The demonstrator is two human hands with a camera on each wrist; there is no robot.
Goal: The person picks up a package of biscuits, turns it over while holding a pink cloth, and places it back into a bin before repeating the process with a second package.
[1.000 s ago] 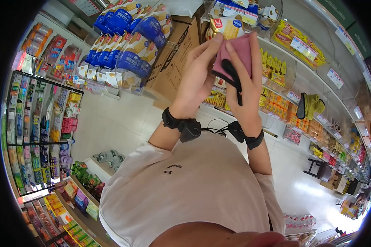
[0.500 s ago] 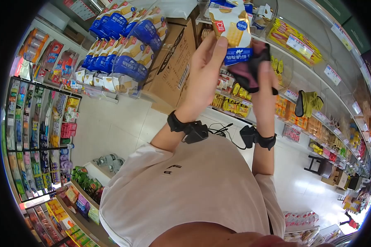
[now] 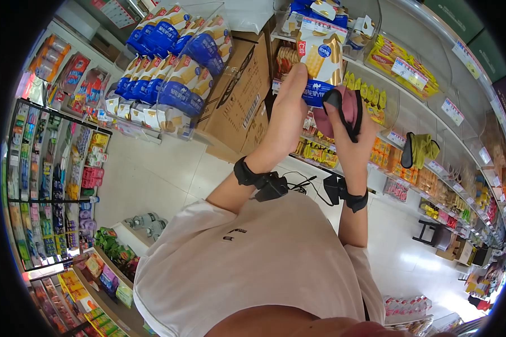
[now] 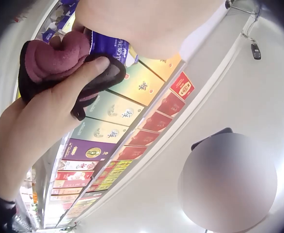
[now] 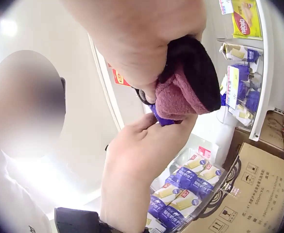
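In the head view my left hand (image 3: 291, 115) holds a blue, white and gold biscuit packet (image 3: 323, 59) upright, its thumb along the packet's left side. My right hand (image 3: 355, 132) grips a bunched pink cloth with black edging (image 3: 348, 109), thumb across the black border. The cloth lies against the packet's blue lower end. From the left wrist, the cloth (image 4: 59, 58) shows folded over beside the packet's blue part (image 4: 105, 44); most of the packet is hidden there. In the right wrist view the cloth (image 5: 178, 99) overlaps the packet, leaving only a blue strip visible.
Clear bins of similar biscuit packets (image 3: 180, 84) stand at the left above a cardboard box (image 3: 239, 90). Shelves of yellow snack packs (image 3: 405, 67) curve along the right. A green cloth with black edging (image 3: 421, 150) hangs at a shelf edge. Cables (image 3: 301, 182) dangle between the wrists.
The cloth has gone from spread flat before the packet, to its right side, then to its blue lower end. More of the packet's front shows than a second ago.
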